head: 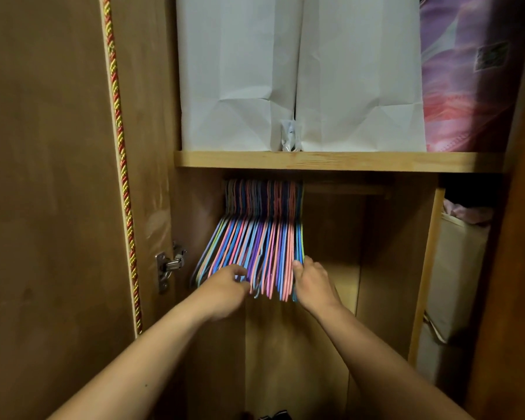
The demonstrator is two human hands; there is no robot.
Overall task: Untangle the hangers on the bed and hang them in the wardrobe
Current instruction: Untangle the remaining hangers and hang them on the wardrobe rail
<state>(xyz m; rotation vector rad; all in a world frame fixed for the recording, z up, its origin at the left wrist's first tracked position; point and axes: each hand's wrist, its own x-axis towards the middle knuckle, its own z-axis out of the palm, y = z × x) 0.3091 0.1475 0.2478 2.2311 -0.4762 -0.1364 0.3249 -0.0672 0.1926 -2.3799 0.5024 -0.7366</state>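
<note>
A tight row of several pink, blue and purple hangers (259, 237) hangs from the wardrobe rail (343, 189) under a wooden shelf (340, 161). My left hand (225, 291) reaches into the lower left ends of the hangers with its fingers curled among them. Against the right side of the bunch lies my right hand (311, 281), its thumb on the outermost hanger and its fingers behind the bunch. The rail to the right of the hangers is bare. The bed is out of view.
The open wardrobe door (49, 177) with a red-gold cord (120, 147) and a metal hinge (169, 266) stands at the left. White paper bags (300, 71) and a purple bag (473, 74) sit on the shelf. A vertical partition (425, 268) and boxes (455, 283) are at the right.
</note>
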